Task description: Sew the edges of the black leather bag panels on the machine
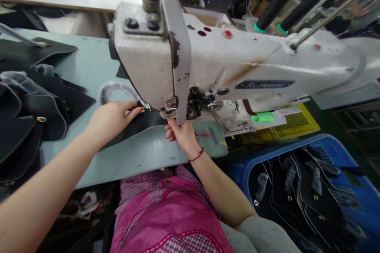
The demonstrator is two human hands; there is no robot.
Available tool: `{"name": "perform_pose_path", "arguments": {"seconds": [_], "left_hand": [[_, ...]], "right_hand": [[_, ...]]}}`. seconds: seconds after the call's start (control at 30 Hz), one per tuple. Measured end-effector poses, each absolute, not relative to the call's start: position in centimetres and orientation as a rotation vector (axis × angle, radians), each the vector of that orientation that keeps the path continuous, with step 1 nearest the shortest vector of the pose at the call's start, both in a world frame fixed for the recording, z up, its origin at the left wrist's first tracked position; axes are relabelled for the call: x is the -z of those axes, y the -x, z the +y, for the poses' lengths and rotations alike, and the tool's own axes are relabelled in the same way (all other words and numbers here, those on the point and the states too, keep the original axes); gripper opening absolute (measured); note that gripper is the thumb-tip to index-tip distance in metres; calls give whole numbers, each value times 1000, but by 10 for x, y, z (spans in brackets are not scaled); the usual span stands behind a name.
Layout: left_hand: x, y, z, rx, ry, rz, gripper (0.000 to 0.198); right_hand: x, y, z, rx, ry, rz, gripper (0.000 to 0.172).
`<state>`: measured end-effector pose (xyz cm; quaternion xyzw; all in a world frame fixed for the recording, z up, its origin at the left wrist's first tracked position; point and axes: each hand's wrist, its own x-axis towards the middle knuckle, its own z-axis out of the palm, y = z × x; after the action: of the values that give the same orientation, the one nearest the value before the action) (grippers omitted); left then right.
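Note:
A black leather-like piece (139,126) lies on the machine bed, its inner end hidden under the head of a white sewing machine (145,55). My left hand (114,118) is closed in a pinch at its far edge, beside a small metal fitting. From that spot a plastic-wrapped loop (114,89) curves back behind the hand. Close to the needle area, my right hand (183,136) has thumb and fingers closed at the near edge of the same piece. The machine's guard bar partly covers those fingertips, and the needle cannot be seen.
Black leather bag parts (44,110) are piled on the left of the pale green table (124,166). A blue crate (252,166) with similar parts stands at right, near a yellow basket (297,126). Pink-handled tool (203,134) lies right of my hand; black thread cones (274,6) stand behind.

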<state>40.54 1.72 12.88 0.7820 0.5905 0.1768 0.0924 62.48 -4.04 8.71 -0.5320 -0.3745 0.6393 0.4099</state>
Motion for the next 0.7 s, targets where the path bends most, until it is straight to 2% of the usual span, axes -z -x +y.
{"name": "perform_pose_path", "arguments": {"seconds": [0.1,0.23,0.37,0.53,0.7], "left_hand": [[-132,-431,-35,-841,-2161,1749,29],[-108,-471,-77,-905,-1275,1307,31],[-91,-492,-58,-1010,-654,1068,50],[-83,-490,-24,-973,-578,1230,42],[-72,-483,-22,-882,-740,1294,42]], "right_hand": [[-87,-623,-40,-1615,1339,-917,46],[-89,-621,-40,-1578,1337,-914,44],[-89,-619,-40,-1520,1370,-961,44],[-90,-619,-40,-1455,1377,-1025,45],[-91,-621,-48,-1396,1347,-1100,49]]}}
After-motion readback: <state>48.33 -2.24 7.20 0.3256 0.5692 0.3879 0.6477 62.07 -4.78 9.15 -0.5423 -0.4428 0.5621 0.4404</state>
